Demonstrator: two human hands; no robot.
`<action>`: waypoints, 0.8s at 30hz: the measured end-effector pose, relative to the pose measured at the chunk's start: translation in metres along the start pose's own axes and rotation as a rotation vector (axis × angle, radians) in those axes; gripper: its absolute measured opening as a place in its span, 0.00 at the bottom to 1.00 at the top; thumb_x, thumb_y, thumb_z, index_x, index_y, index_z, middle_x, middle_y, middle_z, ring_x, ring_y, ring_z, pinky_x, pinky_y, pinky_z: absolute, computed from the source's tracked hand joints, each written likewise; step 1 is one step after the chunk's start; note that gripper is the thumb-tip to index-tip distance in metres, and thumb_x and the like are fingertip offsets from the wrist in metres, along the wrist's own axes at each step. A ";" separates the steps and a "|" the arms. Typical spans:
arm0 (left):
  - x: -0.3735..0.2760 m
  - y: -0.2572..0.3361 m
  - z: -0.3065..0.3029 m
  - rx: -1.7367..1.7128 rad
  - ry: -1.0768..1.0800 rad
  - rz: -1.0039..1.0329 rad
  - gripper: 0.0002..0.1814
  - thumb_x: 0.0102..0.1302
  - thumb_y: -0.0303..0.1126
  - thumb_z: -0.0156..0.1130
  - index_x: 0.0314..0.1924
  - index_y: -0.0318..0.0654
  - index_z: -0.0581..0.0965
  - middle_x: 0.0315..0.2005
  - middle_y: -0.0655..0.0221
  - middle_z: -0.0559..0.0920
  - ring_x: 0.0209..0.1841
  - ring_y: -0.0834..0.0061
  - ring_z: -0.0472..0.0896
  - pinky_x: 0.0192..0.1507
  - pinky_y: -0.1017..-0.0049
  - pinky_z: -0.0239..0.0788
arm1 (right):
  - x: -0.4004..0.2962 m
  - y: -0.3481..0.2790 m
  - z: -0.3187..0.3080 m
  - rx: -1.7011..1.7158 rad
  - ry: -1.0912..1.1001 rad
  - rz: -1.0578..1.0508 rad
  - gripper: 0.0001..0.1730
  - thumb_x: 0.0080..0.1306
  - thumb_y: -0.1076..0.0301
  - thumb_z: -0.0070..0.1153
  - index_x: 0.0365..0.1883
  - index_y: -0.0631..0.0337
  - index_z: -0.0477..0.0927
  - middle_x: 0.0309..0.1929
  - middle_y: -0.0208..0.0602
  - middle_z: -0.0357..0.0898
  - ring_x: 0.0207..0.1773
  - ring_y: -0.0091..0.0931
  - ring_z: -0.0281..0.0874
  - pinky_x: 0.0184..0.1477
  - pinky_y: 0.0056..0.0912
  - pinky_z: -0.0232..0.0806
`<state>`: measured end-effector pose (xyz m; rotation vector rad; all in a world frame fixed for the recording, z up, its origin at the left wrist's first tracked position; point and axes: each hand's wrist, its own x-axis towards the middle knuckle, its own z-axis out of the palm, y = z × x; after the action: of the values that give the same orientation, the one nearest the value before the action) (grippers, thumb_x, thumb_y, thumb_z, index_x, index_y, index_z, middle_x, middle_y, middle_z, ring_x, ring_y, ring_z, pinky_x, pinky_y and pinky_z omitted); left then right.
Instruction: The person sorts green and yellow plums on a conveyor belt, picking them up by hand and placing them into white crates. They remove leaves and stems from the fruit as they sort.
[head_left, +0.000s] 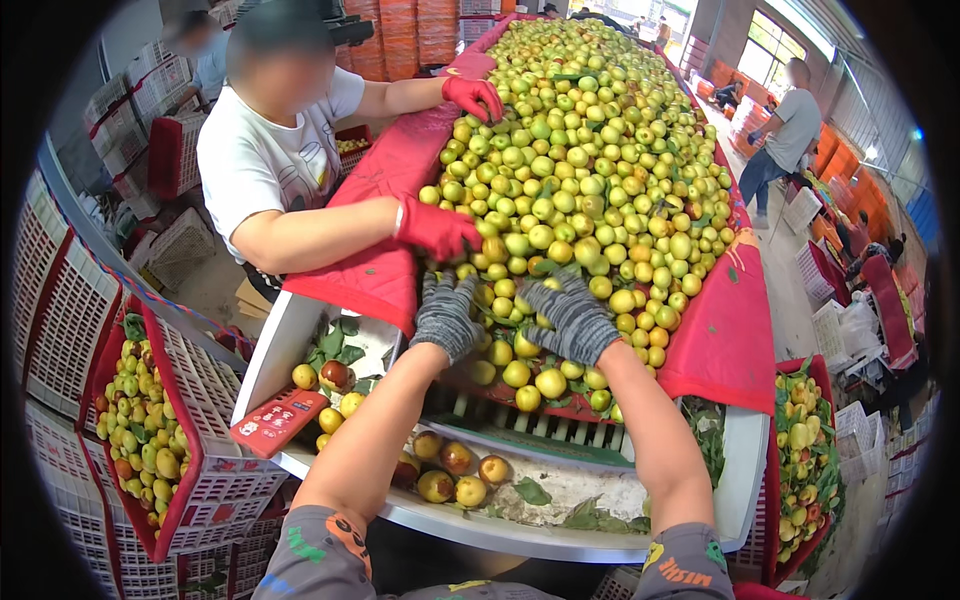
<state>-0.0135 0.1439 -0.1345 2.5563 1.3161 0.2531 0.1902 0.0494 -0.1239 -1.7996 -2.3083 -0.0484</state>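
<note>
A deep heap of green-yellow jujubes (577, 180) covers the sorting table in front of me, some with brown patches. My left hand (448, 319), in a grey striped knit glove, rests at the heap's near left edge, its fingers pointing away from me. To its right, my right hand (574, 319) wears a matching glove and lies palm down on the fruit with fingers spread. Loose jujubes lie between both hands. Under my wrists, white rollers (521, 422) show below the heap's near edge. Any fruit beneath my palms is hidden.
A co-worker's red-gloved hand (441, 229) touches the heap beside my left hand. Browner jujubes and leaves lie in the near metal tray (555, 491). A red phone-like object (279, 421) sits on its left rim. Filled crates (225, 450) flank the table; red padded cloth (720, 337) lines it.
</note>
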 end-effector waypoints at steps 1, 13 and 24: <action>0.000 0.003 -0.001 0.054 -0.016 0.037 0.44 0.45 0.39 0.69 0.66 0.46 0.64 0.65 0.48 0.60 0.69 0.44 0.52 0.71 0.58 0.45 | 0.003 0.004 0.002 0.170 0.027 -0.178 0.31 0.65 0.48 0.51 0.64 0.51 0.68 0.64 0.37 0.67 0.70 0.37 0.58 0.72 0.41 0.46; -0.038 0.047 0.007 -0.158 -0.222 0.521 0.40 0.47 0.37 0.66 0.62 0.37 0.66 0.61 0.46 0.64 0.65 0.50 0.62 0.68 0.62 0.52 | -0.019 0.067 0.006 -0.071 0.522 0.429 0.26 0.64 0.57 0.53 0.58 0.60 0.72 0.60 0.46 0.70 0.63 0.40 0.65 0.67 0.42 0.54; -0.032 0.031 -0.016 -0.196 -0.157 0.330 0.29 0.47 0.33 0.66 0.53 0.36 0.74 0.51 0.51 0.73 0.56 0.53 0.71 0.60 0.64 0.63 | 0.000 -0.012 -0.028 0.004 -0.421 -0.064 0.33 0.59 0.44 0.54 0.57 0.55 0.73 0.50 0.43 0.76 0.50 0.41 0.74 0.57 0.42 0.64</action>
<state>-0.0117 0.1029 -0.1108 2.5515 0.7710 0.2236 0.1823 0.0422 -0.0956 -1.8790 -2.6379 0.3579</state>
